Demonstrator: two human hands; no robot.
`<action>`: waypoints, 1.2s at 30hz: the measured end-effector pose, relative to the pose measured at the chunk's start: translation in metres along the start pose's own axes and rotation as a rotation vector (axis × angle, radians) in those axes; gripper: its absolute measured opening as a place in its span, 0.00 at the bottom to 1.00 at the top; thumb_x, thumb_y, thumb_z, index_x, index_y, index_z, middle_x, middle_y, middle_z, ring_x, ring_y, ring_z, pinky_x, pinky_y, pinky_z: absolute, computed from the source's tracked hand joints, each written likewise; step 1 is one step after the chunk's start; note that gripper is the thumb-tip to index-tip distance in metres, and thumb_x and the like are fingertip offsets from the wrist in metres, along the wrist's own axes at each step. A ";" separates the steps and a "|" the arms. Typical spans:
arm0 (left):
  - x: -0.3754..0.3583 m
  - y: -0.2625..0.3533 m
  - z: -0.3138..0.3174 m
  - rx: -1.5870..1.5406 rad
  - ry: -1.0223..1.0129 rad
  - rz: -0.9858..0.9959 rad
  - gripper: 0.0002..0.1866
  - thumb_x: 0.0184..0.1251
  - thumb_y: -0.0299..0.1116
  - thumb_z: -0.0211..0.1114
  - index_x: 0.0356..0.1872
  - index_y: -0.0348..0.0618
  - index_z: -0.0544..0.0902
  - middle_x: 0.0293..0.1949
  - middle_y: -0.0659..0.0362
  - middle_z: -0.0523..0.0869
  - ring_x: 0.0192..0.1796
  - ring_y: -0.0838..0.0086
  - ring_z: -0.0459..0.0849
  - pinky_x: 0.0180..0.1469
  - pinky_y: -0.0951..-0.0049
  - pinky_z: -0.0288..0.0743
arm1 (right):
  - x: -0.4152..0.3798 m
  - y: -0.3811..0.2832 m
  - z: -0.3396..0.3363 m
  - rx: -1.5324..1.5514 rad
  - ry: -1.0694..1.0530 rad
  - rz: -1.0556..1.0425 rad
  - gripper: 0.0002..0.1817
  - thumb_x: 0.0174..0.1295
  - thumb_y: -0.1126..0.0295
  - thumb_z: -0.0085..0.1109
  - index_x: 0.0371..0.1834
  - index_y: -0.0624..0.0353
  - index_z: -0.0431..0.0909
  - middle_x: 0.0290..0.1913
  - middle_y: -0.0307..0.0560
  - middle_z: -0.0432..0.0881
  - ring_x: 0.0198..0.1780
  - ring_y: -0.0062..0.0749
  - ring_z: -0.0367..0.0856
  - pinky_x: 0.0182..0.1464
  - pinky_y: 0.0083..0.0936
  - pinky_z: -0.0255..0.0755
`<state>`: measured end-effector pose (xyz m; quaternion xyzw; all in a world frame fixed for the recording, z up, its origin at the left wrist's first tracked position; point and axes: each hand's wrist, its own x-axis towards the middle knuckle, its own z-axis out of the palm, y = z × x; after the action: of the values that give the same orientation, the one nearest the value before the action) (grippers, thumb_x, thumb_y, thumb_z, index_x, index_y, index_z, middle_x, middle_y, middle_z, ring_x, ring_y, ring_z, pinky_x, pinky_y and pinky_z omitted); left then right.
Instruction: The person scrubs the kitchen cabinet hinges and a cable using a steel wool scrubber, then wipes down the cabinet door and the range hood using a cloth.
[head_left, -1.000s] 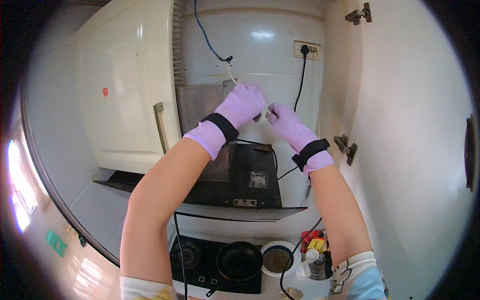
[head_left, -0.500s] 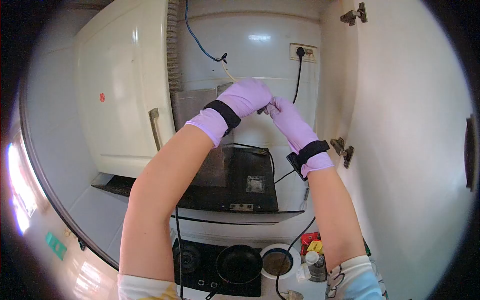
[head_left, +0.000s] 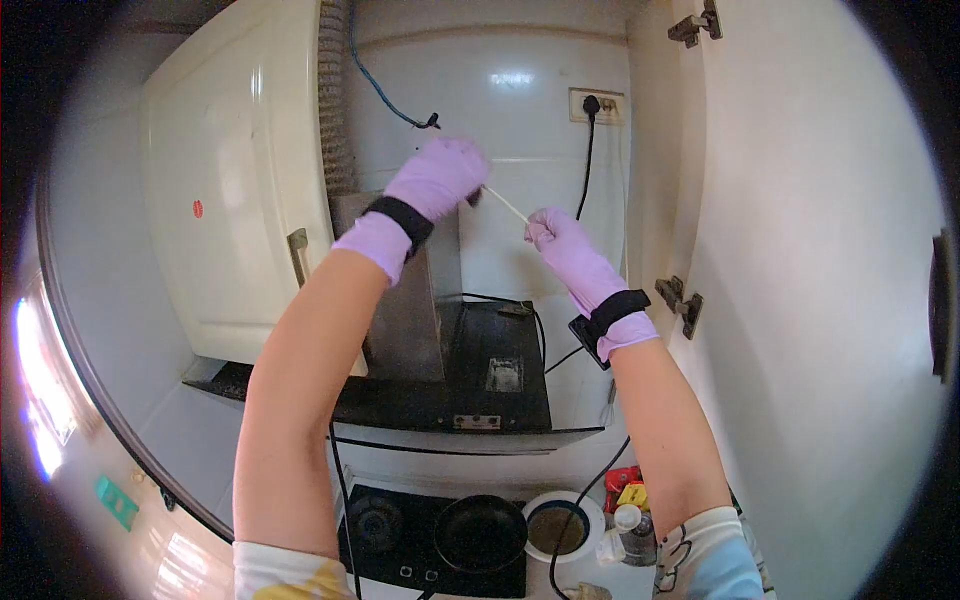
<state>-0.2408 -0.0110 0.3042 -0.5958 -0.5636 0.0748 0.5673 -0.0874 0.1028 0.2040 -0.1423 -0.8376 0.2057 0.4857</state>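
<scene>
A thin white cable (head_left: 507,205) stretches between my two purple-gloved hands, in front of the tiled wall. My left hand (head_left: 440,178) is closed around its upper end. A small dark thing (head_left: 474,197) shows under those fingers, too blurred to name. My right hand (head_left: 562,240) pinches the lower end, to the right of and below the left. Just above my left hand, a blue cable (head_left: 383,88) hangs down and ends in a dark tied bit (head_left: 430,122).
A black range hood (head_left: 465,350) juts out below my hands. A black plug (head_left: 591,104) sits in the wall socket. Cabinet doors stand at left (head_left: 235,190) and right (head_left: 800,300). Below are a stove with a frying pan (head_left: 480,533), a round white-rimmed dish (head_left: 536,502) and a jar.
My hands were together and have moved apart, the left one up and leftward. The white cable is now drawn straight between them. The view has shifted slightly.
</scene>
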 end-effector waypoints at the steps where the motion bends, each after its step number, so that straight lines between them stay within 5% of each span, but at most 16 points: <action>1: -0.002 0.010 -0.002 0.004 0.002 -0.002 0.07 0.55 0.31 0.55 0.35 0.43 0.77 0.36 0.55 0.80 0.44 0.65 0.80 0.44 0.68 0.74 | 0.003 0.005 0.000 0.052 -0.013 0.049 0.10 0.61 0.69 0.48 0.37 0.63 0.75 0.35 0.54 0.79 0.39 0.41 0.77 0.43 0.32 0.69; 3: -0.007 0.034 -0.006 -0.097 0.137 0.164 0.07 0.54 0.32 0.56 0.33 0.44 0.77 0.35 0.56 0.80 0.42 0.66 0.80 0.43 0.68 0.74 | 0.006 0.009 0.001 0.107 -0.027 0.096 0.10 0.61 0.68 0.48 0.38 0.64 0.75 0.35 0.54 0.79 0.40 0.41 0.77 0.43 0.32 0.69; 13: -0.009 -0.003 0.006 0.184 0.233 0.065 0.03 0.51 0.32 0.55 0.25 0.49 0.78 0.29 0.62 0.79 0.37 0.70 0.80 0.40 0.70 0.70 | -0.001 0.014 -0.006 0.148 -0.052 0.087 0.10 0.62 0.69 0.47 0.37 0.65 0.74 0.33 0.49 0.79 0.39 0.35 0.76 0.43 0.29 0.68; 15: -0.007 -0.008 0.006 0.211 0.225 0.056 0.03 0.51 0.32 0.55 0.25 0.49 0.78 0.29 0.61 0.79 0.36 0.70 0.80 0.39 0.70 0.70 | 0.002 0.011 -0.004 0.152 -0.063 0.082 0.10 0.62 0.69 0.47 0.37 0.65 0.74 0.33 0.49 0.79 0.39 0.35 0.76 0.43 0.29 0.68; 17: -0.008 -0.006 0.006 0.238 0.215 0.049 0.04 0.51 0.32 0.55 0.25 0.49 0.78 0.28 0.61 0.79 0.36 0.71 0.79 0.39 0.71 0.70 | 0.004 0.008 0.001 0.206 -0.040 0.077 0.08 0.64 0.70 0.46 0.36 0.63 0.73 0.29 0.38 0.73 0.32 0.21 0.66 0.36 0.18 0.63; 20: -0.008 0.007 0.009 0.201 0.258 -0.037 0.04 0.51 0.32 0.56 0.25 0.48 0.78 0.28 0.60 0.80 0.37 0.70 0.80 0.39 0.70 0.70 | 0.005 0.012 0.005 0.125 -0.026 0.073 0.08 0.64 0.70 0.47 0.37 0.63 0.73 0.29 0.37 0.73 0.32 0.21 0.67 0.36 0.18 0.63; 24: -0.005 0.056 -0.009 -0.020 0.109 0.081 0.05 0.50 0.33 0.57 0.26 0.47 0.79 0.28 0.59 0.81 0.37 0.67 0.80 0.39 0.68 0.73 | 0.006 0.010 0.005 0.204 -0.041 0.071 0.07 0.64 0.71 0.47 0.37 0.64 0.73 0.30 0.37 0.74 0.31 0.21 0.67 0.36 0.19 0.64; 26: -0.004 0.064 -0.008 -0.098 0.061 0.103 0.05 0.49 0.34 0.58 0.27 0.46 0.79 0.27 0.58 0.81 0.36 0.66 0.81 0.39 0.68 0.73 | 0.010 0.013 0.009 0.102 -0.024 0.047 0.09 0.61 0.71 0.49 0.38 0.64 0.75 0.34 0.48 0.79 0.38 0.32 0.77 0.42 0.27 0.69; 29: -0.004 0.067 0.000 -0.048 0.224 0.090 0.06 0.49 0.35 0.59 0.26 0.46 0.80 0.26 0.58 0.81 0.35 0.66 0.81 0.39 0.68 0.74 | -0.004 -0.002 -0.003 0.223 -0.086 0.105 0.09 0.61 0.70 0.50 0.38 0.65 0.75 0.34 0.50 0.80 0.38 0.34 0.78 0.40 0.28 0.69; 36: 0.005 0.040 0.002 -0.117 0.061 0.037 0.05 0.50 0.34 0.59 0.24 0.46 0.80 0.26 0.57 0.81 0.35 0.65 0.82 0.38 0.65 0.72 | -0.029 0.018 -0.029 -0.091 -0.071 0.154 0.10 0.59 0.69 0.52 0.38 0.63 0.76 0.34 0.59 0.79 0.38 0.49 0.78 0.40 0.34 0.69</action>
<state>-0.2172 0.0051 0.2760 -0.6402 -0.5385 0.0342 0.5468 -0.0472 0.1118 0.1864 -0.2209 -0.8493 0.2093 0.4314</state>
